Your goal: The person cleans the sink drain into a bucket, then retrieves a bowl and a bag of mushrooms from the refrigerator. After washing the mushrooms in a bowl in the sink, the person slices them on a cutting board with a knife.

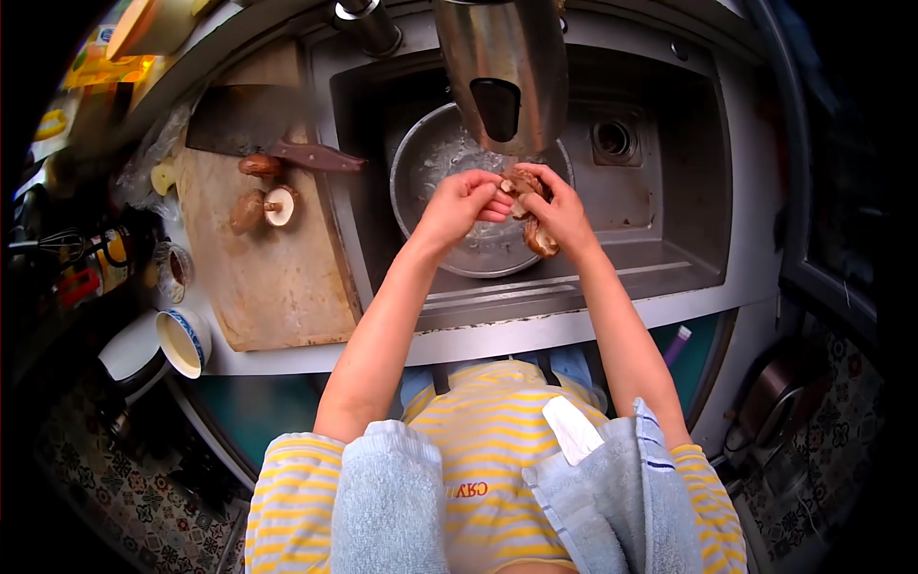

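Note:
Over the metal basin, my right hand is closed around brown shiitake mushrooms. Another mushroom hangs just below its fingers, its pale underside partly showing. My left hand has thumb and fingers pinched at a pale stem on the held mushrooms' near side; its grip is partly hidden. Beneath both hands sits the round basin with water in it, inside the sink. A wide steel faucet comes down right above the hands.
Left of the sink lies a wooden cutting board. On it are a few mushrooms and a cleaver. A bowl and a small glass jar stand beside the board. The drain is at the sink's right.

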The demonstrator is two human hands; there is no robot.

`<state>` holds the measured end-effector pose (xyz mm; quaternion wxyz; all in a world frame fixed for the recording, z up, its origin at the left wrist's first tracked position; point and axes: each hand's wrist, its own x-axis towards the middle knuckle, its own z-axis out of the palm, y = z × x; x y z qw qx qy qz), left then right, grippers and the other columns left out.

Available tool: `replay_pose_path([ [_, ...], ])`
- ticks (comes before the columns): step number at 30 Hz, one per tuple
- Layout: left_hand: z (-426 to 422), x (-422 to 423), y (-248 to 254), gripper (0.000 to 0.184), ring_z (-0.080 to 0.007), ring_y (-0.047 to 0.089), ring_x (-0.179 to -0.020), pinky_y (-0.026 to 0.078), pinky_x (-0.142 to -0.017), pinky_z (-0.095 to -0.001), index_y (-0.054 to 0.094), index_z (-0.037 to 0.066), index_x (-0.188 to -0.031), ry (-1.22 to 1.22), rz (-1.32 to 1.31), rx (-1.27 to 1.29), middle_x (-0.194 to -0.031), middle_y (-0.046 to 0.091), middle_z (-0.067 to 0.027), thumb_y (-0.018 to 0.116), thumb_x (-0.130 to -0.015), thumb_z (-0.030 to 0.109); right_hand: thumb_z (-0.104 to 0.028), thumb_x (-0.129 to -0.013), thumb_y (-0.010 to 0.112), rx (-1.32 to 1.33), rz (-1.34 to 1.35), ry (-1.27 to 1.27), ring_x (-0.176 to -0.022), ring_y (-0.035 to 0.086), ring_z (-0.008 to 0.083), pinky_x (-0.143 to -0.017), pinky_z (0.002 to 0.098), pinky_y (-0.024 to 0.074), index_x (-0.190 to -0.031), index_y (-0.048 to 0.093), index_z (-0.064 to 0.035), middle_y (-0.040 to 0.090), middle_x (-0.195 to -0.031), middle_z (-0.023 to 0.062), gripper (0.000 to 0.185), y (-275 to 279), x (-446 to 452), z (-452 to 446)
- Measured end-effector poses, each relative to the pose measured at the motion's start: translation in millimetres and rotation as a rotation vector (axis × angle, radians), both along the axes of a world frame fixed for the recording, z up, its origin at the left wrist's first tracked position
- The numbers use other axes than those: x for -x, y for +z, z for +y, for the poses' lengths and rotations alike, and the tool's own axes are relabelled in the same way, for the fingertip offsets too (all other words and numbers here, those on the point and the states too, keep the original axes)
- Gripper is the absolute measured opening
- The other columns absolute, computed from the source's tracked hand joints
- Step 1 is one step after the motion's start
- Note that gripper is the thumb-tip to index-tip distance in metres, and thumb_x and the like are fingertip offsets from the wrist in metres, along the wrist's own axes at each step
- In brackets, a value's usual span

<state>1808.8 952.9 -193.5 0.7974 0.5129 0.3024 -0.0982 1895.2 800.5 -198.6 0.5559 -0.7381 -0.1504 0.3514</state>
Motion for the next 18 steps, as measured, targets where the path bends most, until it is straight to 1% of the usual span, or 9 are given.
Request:
replay_pose_path([
  [1,-0.2,1.5,-2.8,0.019,-0.0143,0.062,-0.071,0.052,-0.063,-0.0234,0.055,-0.003,-0.100,-0.021,-0.036,-0.136,-0.084,0.063,-0.0106,0.052,-0.086,0.010,-0.008,-0.074,0.055,-0.010,0.183,-0.035,-0.085,0.058,0.0146,-0.075,0.0268,0.0470,-0.109,0.054,-0.0042,0.060,-0.096,0.0074,0.035,0.0,0.1,0.6],
  [4,-3.5,1.6,17.0,0.021,-0.0126,0.061,-0.071,0.050,-0.063,-0.0241,0.054,-0.001,-0.103,-0.126,-0.116,-0.477,-0.082,0.062,-0.0073,0.054,-0.086,0.011,-0.010,-0.074,0.055,0.041,0.363,-0.060,-0.078,0.058,0.0124,-0.071,0.0259,0.0481,-0.108,0.054,-0.0015,0.061,-0.092,0.0069,0.036,9.7,-0.3,3.9],
  [5,-4.8,0.6,16.0,0.021,-0.0122,0.061,-0.069,0.049,-0.061,-0.0254,0.055,0.003,-0.103,-0.222,-0.184,-0.725,-0.078,0.063,-0.0061,0.056,-0.084,0.010,-0.012,-0.073,0.056,0.069,0.328,-0.049,-0.079,0.059,0.0135,-0.071,0.0264,0.0481,-0.108,0.054,-0.0029,0.062,-0.092,0.0072,0.037,9.9,1.1,5.1],
  [8,-3.8,-1.7,8.3,0.020,-0.0128,0.061,-0.067,0.048,-0.061,-0.0265,0.057,0.005,-0.101,-0.286,-0.230,-0.988,-0.074,0.063,-0.0060,0.057,-0.082,0.009,-0.019,-0.070,0.060,0.181,0.155,0.011,-0.081,0.061,0.0171,-0.073,0.0278,0.0479,-0.108,0.056,-0.0075,0.063,-0.092,0.0082,0.040,9.4,1.5,9.3],
  [9,-0.5,-3.5,10.1,0.016,-0.0129,0.062,-0.067,0.049,-0.062,-0.0254,0.058,0.002,-0.098,-0.335,-0.229,-0.982,-0.074,0.064,-0.0070,0.055,-0.083,0.007,-0.022,-0.069,0.061,0.244,0.053,0.042,-0.082,0.061,0.0184,-0.074,0.0283,0.0478,-0.108,0.057,-0.0093,0.064,-0.092,0.0086,0.041,8.4,0.0,9.0],
  [10,2.2,-6.1,9.0,0.015,-0.0128,0.062,-0.067,0.049,-0.062,-0.0252,0.058,0.001,-0.097,-0.323,-0.186,-0.867,-0.074,0.064,-0.0074,0.054,-0.083,0.007,-0.025,-0.068,0.062,0.309,-0.048,0.074,-0.082,0.062,0.0197,-0.075,0.0288,0.0476,-0.108,0.057,-0.0112,0.064,-0.092,0.0090,0.043,7.3,-1.7,7.7],
  [13,9.5,-12.5,10.6,0.014,-0.0126,0.062,-0.067,0.050,-0.063,-0.0240,0.057,-0.003,-0.094,-0.263,-0.069,-0.478,-0.072,0.063,-0.0084,0.050,-0.085,0.005,-0.029,-0.067,0.062,0.299,-0.005,0.097,-0.085,0.062,0.0229,-0.076,0.0301,0.0471,-0.108,0.059,-0.0154,0.064,-0.092,0.0099,0.043,0.2,-7.7,3.0],
  [16,10.2,-14.3,6.6,0.012,-0.0194,0.062,-0.064,0.048,-0.060,-0.0293,0.056,-0.002,-0.086,-0.187,-0.087,-0.315,-0.072,0.062,-0.0155,0.049,-0.084,0.007,-0.028,-0.067,0.062,0.361,-0.047,0.091,-0.085,0.062,0.0224,-0.077,0.0303,0.0469,-0.108,0.059,-0.0144,0.064,-0.092,0.0098,0.043,13.3,-9.3,6.8],
  [18,7.0,-16.5,18.7,0.013,-0.0170,0.061,-0.064,0.048,-0.060,-0.0282,0.056,-0.003,-0.085,-0.317,-0.091,-0.610,-0.071,0.062,-0.0137,0.049,-0.085,0.009,-0.028,-0.067,0.062,0.446,-0.129,0.113,-0.085,0.062,0.0227,-0.077,0.0306,0.0469,-0.108,0.059,-0.0148,0.064,-0.093,0.0098,0.043,30.2,-7.7,13.6],
])
